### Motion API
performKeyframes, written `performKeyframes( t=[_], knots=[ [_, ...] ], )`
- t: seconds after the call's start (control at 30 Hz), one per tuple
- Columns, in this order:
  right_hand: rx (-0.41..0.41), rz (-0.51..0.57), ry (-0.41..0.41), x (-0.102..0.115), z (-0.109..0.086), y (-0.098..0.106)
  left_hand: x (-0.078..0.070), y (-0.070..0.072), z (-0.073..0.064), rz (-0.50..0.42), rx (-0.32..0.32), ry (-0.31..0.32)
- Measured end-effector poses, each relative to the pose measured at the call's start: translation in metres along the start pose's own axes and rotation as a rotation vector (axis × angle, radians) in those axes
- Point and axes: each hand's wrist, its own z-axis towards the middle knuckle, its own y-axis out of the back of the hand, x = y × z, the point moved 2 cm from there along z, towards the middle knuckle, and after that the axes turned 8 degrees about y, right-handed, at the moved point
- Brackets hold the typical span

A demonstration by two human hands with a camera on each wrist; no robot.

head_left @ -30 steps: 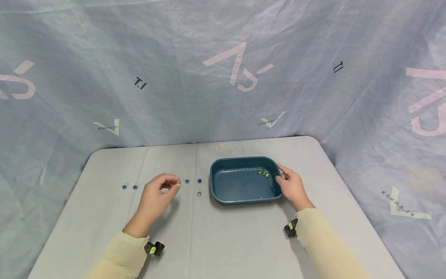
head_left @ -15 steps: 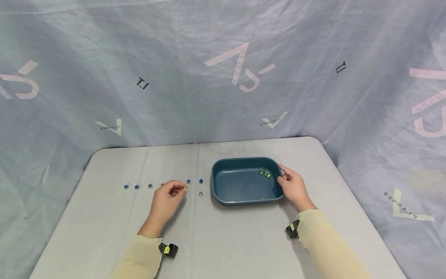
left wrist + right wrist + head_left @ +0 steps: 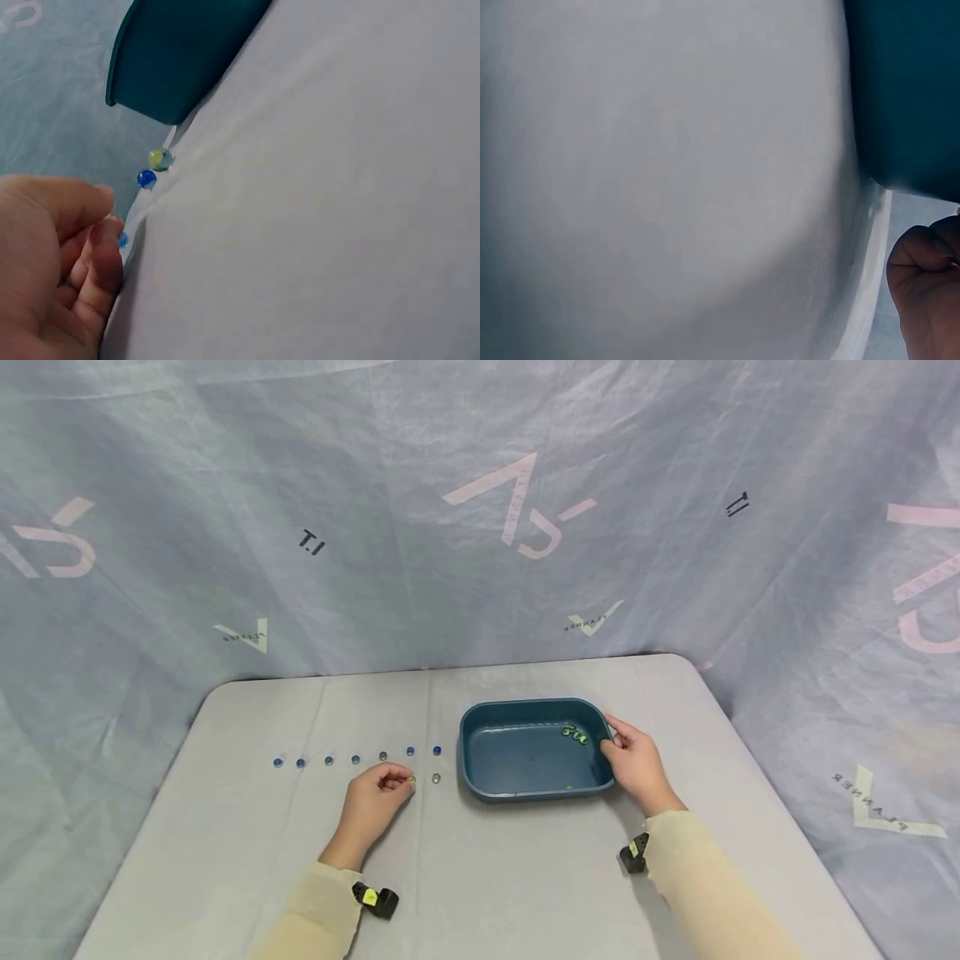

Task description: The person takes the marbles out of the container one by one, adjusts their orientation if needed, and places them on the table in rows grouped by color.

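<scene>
My left hand (image 3: pixel 371 802) pinches a yellow-green glass marble (image 3: pixel 412 779) between thumb and forefinger, low over the table. Just right of it lies a greenish marble (image 3: pixel 437 778). Behind them runs a line of several marbles, from a blue one (image 3: pixel 278 762) at the left to a darker blue marble (image 3: pixel 437 750) near the bin. In the left wrist view the fingers largely hide the held marble. My right hand (image 3: pixel 636 768) grips the right end of a teal plastic bin (image 3: pixel 517 762), thumb inside and fingers outside. Several green marbles (image 3: pixel 576 736) lie in the bin's back right corner.
A pale cloth covers the table (image 3: pixel 510 877), whose back edge meets a hanging grey printed curtain (image 3: pixel 420 568). Another marble (image 3: pixel 568 788) shows by the bin's front wall. The bin stands right of the marble line.
My left hand has moved right and toward the front with the yellow-green marble, uncovering the marbles in the middle of the line. My right hand keeps its grip on the bin.
</scene>
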Motion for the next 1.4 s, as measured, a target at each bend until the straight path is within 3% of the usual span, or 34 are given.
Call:
performKeyframes(
  t=[0.4, 0.63, 1.1, 1.4],
  knots=[
    [0.001, -0.004, 0.006, -0.0016, 0.0003, 0.0, -0.0016, -0.0013, 0.0013, 0.121, -0.02, 0.024],
    [-0.007, -0.003, 0.028, -0.0006, 0.0018, 0.0015, -0.0042, -0.0013, 0.0035, 0.16, -0.022, -0.012],
    [-0.008, -0.003, 0.019, -0.001, 0.0007, 0.001, -0.0013, -0.0021, 0.0023, 0.151, -0.009, 0.016],
    [-0.002, 0.005, 0.008, -0.0002, -0.0003, 0.0007, 0.0022, 0.0007, 0.0037, 0.072, 0.002, 0.09]
  ],
)
